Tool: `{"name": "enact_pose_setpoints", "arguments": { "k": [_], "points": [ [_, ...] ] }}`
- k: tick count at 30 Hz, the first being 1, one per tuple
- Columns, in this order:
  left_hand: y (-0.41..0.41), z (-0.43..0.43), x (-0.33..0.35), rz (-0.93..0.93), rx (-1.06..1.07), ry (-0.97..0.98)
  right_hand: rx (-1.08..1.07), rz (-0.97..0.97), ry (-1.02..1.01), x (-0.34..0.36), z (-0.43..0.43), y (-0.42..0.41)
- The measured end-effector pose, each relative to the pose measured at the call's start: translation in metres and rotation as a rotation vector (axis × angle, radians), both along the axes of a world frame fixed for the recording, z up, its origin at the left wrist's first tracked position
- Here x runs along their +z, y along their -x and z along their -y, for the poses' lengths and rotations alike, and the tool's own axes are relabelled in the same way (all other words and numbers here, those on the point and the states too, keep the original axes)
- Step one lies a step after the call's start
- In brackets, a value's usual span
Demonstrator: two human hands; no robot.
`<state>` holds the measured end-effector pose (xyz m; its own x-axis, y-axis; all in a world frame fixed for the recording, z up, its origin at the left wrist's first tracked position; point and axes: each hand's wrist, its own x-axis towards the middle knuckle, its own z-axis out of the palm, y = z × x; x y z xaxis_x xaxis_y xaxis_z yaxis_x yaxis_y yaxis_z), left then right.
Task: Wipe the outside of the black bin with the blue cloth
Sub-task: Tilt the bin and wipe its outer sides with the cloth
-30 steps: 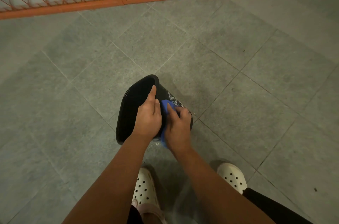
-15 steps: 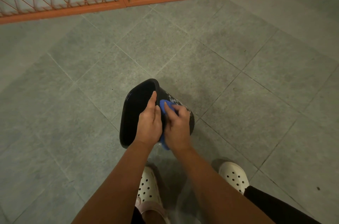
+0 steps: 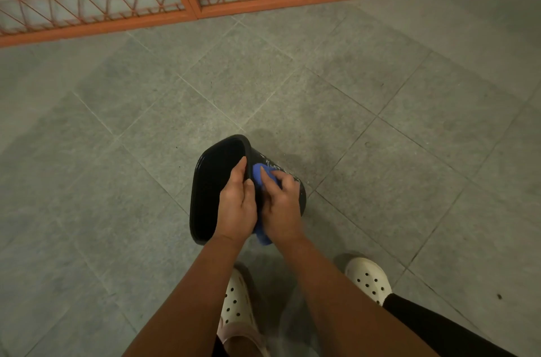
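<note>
— Black bin (image 3: 210,187), where?
— Tilted on the floor (image 3: 380,152) by the shoes (image 3: 234,301). Gripped at rim by left hand (image 3: 237,210), rubbed with blue cloth (image 3: 257,173) clutched in right hand (image 3: 281,210).
— Done?
— Partway, seemingly; cannot see the far side.

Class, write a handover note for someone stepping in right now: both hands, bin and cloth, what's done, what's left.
Left hand grips the tilted bin at its rim.
Right hand holds the cloth against the bin's outer wall, near the rim.
Done: wiping is under way on that side; how much is clean cannot be told.
Left: the wall toward the base, which shows pale marks, and the hidden sides.
</note>
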<state>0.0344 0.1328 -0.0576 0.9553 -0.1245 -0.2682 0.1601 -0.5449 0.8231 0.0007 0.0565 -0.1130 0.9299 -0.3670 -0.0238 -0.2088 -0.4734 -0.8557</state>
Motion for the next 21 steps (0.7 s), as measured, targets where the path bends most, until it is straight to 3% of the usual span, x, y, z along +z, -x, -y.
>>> {"name": "enact_pose_setpoints", "arguments": {
  "k": [4,9,21],
  "points": [
    [-0.004,0.008,0.005,0.003,0.052,0.008,0.048,0.024,0.021,-0.007,0.005,0.016],
    [-0.003,0.007,0.002,0.018,0.056,-0.116,0.075,0.04,0.161,-0.017,-0.005,0.036],
    [-0.002,0.003,0.0,-0.083,0.157,-0.025,0.055,0.007,0.159,-0.016,-0.015,0.03]
  ]
}}
